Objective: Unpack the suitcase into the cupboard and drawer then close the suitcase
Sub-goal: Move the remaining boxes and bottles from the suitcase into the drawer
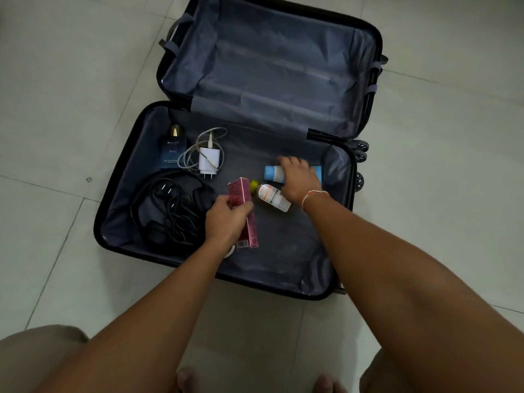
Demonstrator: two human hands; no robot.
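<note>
Suitcase (pixel 334 268), black hard-shell, lies open on the floor tiles so its left hand (pixel 226 219) can grip a pink carton (pixel 243 194) while the right hand (pixel 297 180) curls over a blue-and-white tube (pixel 272 172), seemingly gathering toiletries together.

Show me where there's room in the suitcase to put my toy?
The far half of the suitcase is all bare lining. In the near half, the near right corner past the pink box is free. The left side is crowded: black cables, charger, blue box.
</note>
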